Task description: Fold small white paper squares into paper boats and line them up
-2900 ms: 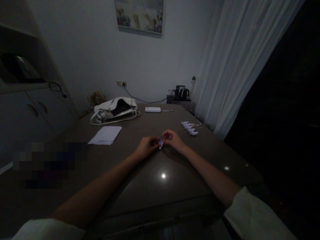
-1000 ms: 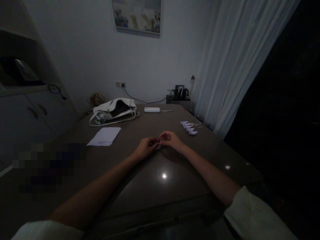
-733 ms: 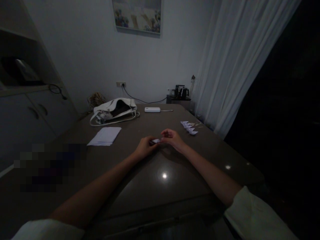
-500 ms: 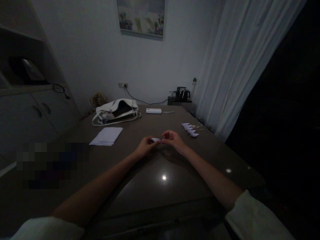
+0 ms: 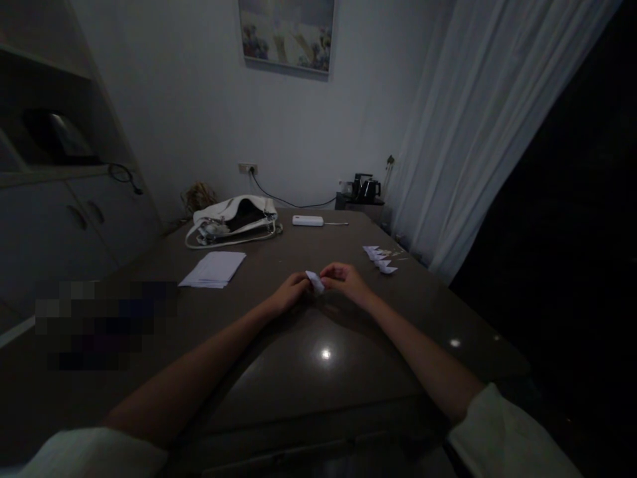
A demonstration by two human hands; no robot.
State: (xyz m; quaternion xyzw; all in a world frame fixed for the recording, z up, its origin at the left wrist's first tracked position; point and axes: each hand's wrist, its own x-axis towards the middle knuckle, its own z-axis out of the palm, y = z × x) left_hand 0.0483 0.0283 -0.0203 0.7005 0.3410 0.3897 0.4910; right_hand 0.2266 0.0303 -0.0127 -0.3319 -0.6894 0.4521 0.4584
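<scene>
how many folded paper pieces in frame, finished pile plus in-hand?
About 5, blurred: roughly 4 in the folded pieces cluster at the table's right edge; 1 small paper between left hand and right hand. Overlap may hide more.

I've got my left hand (image 5: pixel 291 292) and right hand (image 5: pixel 348 279) pinching a little folded paper (image 5: pixel 314 281) over the desk (image 5: pixel 279 358); more folded bits (image 5: pixel 379 259) sit off right, paper stack (image 5: pixel 213 269) left.

Small white folded paper piece (image 5: pixel 314 281), tilted w/ a pointed end up, pinched btwn both hands' fingertips just above dark table, approx mid-table.
</scene>
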